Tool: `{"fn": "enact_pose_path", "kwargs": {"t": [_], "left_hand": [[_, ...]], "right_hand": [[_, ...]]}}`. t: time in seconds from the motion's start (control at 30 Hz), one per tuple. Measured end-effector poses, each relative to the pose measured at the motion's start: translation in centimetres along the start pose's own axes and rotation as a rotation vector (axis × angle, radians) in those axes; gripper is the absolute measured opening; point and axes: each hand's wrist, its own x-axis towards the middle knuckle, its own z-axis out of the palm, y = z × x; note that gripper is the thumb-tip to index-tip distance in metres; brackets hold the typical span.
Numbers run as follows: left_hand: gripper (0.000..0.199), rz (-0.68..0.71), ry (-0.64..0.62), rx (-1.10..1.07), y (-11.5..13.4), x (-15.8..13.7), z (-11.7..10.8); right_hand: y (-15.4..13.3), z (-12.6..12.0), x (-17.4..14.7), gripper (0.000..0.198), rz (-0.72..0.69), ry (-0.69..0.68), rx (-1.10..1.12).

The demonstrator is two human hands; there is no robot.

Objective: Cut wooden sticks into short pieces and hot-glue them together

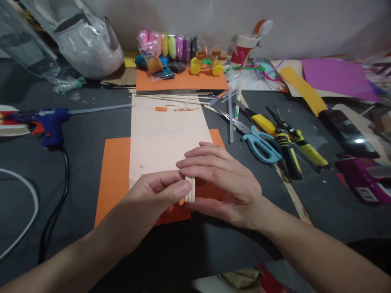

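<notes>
A small row of short, pale wooden sticks [190,189] stands side by side between my hands, above the orange sheet [114,179]. My left hand [159,191] pinches the sticks, its thumb lying across their left side. From the right, my right hand [226,183] spans them, with the index finger at the upper ends and the thumb at the lower ends. Its other fingers stretch out, lightly bent. The fingertips behind the sticks are hidden. Beneath my hands, a pale paper sheet [168,134] overlaps the orange one.
On the left lie a blue glue gun [50,124] and its cord. Scissors [262,144], pliers [290,142] and a phone [348,132] are to the right. Clay packets [171,47], a yellow-wheeled model [207,63], a kettle [88,44] and long sticks [171,99] are farther back.
</notes>
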Motion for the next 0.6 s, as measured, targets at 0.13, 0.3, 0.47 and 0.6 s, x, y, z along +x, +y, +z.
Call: {"fn": "enact_pose_path", "kwargs": {"t": [0.13,0.3,0.47,0.6], "left_hand": [[0.017,0.026,-0.038,-0.006,-0.16,0.08,0.13],[0.015,0.040,-0.036,-0.021,-0.10,-0.02,0.15],[0.020,-0.006,-0.029,0.042,0.23,0.11,-0.06],[0.024,0.019,-0.030,0.093,0.12,0.20,-0.05]], "right_hand": [[-0.02,0.16,-0.10,0.032,-0.002,0.010,-0.021],[0.05,0.24,-0.29,0.034,0.018,-0.031,-0.019],[0.05,0.16,-0.37,0.043,0.045,-0.068,0.006],[0.03,0.22,-0.33,0.031,0.020,-0.040,-0.010]]}}
